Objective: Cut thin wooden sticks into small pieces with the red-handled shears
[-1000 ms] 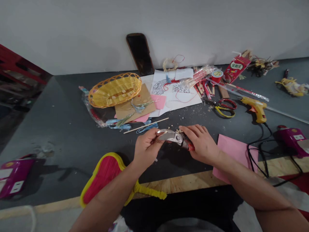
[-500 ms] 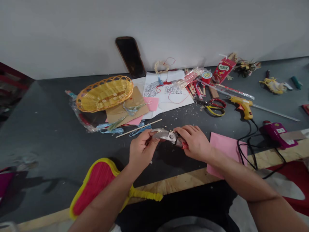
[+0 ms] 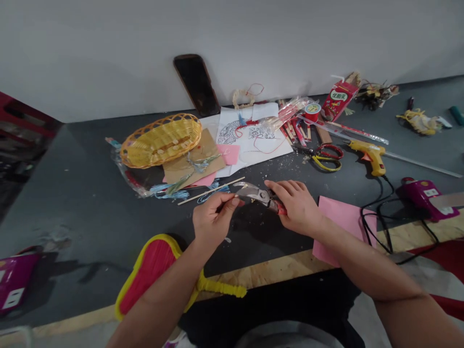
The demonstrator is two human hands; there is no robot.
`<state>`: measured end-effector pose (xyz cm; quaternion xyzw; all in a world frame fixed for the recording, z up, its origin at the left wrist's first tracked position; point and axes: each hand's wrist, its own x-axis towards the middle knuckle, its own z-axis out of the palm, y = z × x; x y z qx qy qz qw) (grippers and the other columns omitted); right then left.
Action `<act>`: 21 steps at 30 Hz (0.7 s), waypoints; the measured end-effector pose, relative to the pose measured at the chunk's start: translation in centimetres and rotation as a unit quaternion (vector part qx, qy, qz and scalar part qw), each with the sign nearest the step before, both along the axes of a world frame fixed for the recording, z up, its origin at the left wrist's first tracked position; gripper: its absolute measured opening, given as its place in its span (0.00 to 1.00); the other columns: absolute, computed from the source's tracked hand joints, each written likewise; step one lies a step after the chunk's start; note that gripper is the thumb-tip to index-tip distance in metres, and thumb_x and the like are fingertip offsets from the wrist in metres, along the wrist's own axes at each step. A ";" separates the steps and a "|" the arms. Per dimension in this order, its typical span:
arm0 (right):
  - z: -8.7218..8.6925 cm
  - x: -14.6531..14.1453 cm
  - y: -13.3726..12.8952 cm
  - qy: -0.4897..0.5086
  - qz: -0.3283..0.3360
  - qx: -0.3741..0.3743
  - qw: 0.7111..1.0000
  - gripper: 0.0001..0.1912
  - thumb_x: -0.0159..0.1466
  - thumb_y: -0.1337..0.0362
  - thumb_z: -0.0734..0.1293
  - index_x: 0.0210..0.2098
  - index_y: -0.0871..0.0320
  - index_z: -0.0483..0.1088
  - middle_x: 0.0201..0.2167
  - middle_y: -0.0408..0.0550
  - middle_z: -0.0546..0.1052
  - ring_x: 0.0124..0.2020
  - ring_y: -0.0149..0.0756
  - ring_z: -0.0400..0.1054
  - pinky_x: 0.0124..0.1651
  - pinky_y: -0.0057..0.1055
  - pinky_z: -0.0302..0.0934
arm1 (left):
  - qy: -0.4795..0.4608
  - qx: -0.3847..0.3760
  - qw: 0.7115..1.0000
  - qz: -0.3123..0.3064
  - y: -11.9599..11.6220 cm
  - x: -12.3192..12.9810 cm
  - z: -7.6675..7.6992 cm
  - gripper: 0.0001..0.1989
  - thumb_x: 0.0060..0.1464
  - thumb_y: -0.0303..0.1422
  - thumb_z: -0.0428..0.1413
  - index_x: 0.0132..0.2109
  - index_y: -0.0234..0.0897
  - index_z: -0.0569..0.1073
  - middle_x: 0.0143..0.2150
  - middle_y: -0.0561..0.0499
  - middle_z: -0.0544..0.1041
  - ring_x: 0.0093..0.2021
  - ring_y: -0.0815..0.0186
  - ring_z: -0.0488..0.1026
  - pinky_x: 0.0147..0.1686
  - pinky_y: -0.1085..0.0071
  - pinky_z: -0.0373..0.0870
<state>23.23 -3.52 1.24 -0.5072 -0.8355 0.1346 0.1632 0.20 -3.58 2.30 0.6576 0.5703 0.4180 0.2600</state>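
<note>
Pruning shears [image 3: 264, 195], at frame's centre, show blades [image 3: 250, 192] wider apart than before, perhaps between two cuts; right hand [image 3: 299, 208] grips them, left hand [image 3: 213, 217] pinches closed, content unclear.

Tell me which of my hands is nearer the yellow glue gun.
Right. Your right hand, gripping the pruners, is left of the glue gun and nearer your body; your left hand sits farther left, by the blades.
</note>
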 end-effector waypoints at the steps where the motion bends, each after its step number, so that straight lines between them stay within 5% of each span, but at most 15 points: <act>1: 0.0 0.0 0.0 -0.001 0.001 -0.002 1.000 0.36 0.56 0.73 0.61 0.65 0.59 0.61 0.56 0.57 0.74 0.53 0.49 0.66 0.57 0.48 0.59 | 0.002 -0.001 1.000 -0.004 0.0 0.0 0.1 0.09 0.58 0.34 0.58 0.33 0.37 0.81 0.25 0.55 0.80 0.21 0.73 0.69 0.24 0.77 0.64; 21: 0.1 -0.2 -0.2 0.028 -0.002 -0.043 0.999 0.28 0.57 0.73 0.60 0.58 0.60 0.65 0.48 0.55 0.75 0.48 0.46 0.69 0.54 0.44 0.66 | -0.029 -0.029 0.999 -0.016 0.1 0.3 -0.2 0.09 0.57 0.36 0.58 0.33 0.37 0.79 0.26 0.54 0.81 0.20 0.72 0.70 0.22 0.77 0.65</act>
